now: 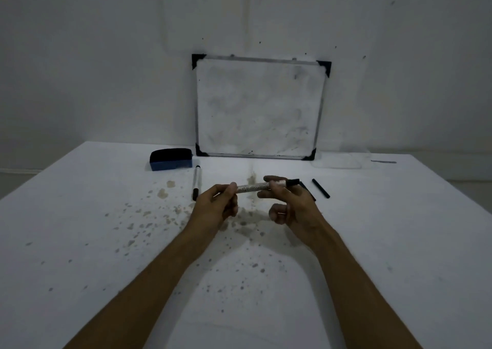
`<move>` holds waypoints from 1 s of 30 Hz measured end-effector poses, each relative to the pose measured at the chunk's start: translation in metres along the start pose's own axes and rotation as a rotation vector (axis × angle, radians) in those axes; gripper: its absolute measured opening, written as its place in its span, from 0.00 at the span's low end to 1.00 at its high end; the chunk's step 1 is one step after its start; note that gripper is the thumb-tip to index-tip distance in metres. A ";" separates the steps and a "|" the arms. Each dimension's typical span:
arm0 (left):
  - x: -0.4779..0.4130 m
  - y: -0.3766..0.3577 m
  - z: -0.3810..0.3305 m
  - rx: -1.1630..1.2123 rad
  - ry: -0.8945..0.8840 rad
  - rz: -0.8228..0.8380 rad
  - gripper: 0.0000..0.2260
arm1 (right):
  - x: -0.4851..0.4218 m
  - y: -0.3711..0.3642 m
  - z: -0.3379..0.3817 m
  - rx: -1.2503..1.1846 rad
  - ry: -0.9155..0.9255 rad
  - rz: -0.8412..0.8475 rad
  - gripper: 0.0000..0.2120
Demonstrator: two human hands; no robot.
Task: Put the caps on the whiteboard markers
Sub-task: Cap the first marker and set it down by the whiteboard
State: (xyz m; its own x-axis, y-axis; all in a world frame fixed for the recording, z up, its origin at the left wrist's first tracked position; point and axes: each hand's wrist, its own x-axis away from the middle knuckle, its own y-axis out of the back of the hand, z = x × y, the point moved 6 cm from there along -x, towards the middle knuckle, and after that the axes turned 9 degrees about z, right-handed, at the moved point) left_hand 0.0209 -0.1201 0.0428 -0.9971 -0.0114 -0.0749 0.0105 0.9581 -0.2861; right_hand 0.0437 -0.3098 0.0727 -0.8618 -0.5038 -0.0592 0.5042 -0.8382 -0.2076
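— While both forearms reach forward over the stained white desk (80, 215), where does the silver-barrelled whiteboard marker (262, 187) sit?

— Above the desk, between the two hands, lying roughly level. The left hand (217, 206) pinches its left end between thumb and fingertips, the other fingers curled under. The right hand (288, 202) grips the barrel further along, thumb on top, with the lower fingers folded into the palm. A black cap (292, 181) sits at the marker's right end, just past the right thumb.

— Is that cap pressed fully home?

— I cannot tell; it lines up with the barrel, but the join is hidden by the thumb.

— What else is on the desk?

— A second silver whiteboard marker with black ends (196, 182) lies left of the hands, pointing away from the person. A loose black cap (320, 188) lies to the right of the right hand, well apart from that marker. Another dark, slim piece (306, 187) shows just behind the right hand, mostly hidden.

— And further back?

— A blue-based eraser with a black pad (171, 159) sits near the far edge, beside a smudged, metal-framed whiteboard with black corners (259, 109) that leans against the white wall (93, 56).
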 end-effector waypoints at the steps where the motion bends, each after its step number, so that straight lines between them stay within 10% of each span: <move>1: 0.001 -0.001 0.001 -0.045 0.010 0.015 0.14 | -0.002 0.000 -0.003 -0.013 0.023 -0.028 0.16; 15: 0.018 -0.028 -0.011 -0.819 -0.312 0.117 0.10 | -0.007 -0.021 -0.011 0.158 0.111 -0.231 0.16; 30: 0.011 -0.024 -0.002 -0.496 0.104 0.111 0.24 | -0.010 -0.031 -0.018 0.216 0.140 -0.114 0.16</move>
State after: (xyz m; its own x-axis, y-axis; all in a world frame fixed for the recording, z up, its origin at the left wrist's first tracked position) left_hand 0.0098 -0.1426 0.0509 -0.9945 0.1019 0.0238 0.1046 0.9726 0.2074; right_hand 0.0355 -0.2751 0.0623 -0.9053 -0.3823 -0.1850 0.3905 -0.9206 -0.0088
